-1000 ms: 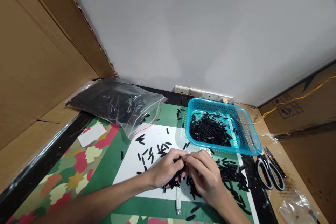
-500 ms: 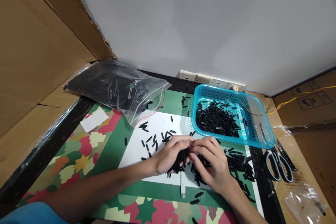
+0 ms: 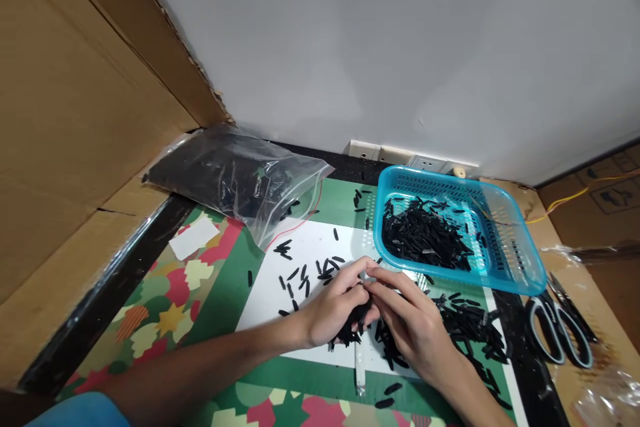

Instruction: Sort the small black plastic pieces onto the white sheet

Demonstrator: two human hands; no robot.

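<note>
My left hand [image 3: 336,310] is closed around a bunch of small black strips [image 3: 354,327], whose ends stick out below the palm. My right hand [image 3: 413,313] meets it at the fingertips, thumb and fingers pinched together; what they hold, if anything, is hidden. Under the hands lies a white sheet [image 3: 273,287] with several loose black strips [image 3: 300,280] scattered on its left part. A larger heap of black strips [image 3: 473,327] spreads to the right of my right hand.
Beyond my right hand stands a blue plastic basket [image 3: 515,247] with many black strips. A zip bag [image 3: 220,170] of dark contents lies back left. Scissors [image 3: 557,330] rest at the right. A white card [image 3: 194,238] is on the patterned paper, and a narrow wrapped strip [image 3: 360,373] lies below the hands.
The whole view has shifted slightly, so things sit a little lower and further right. Both hands stay together, the left still holding the bunch of black strips.
</note>
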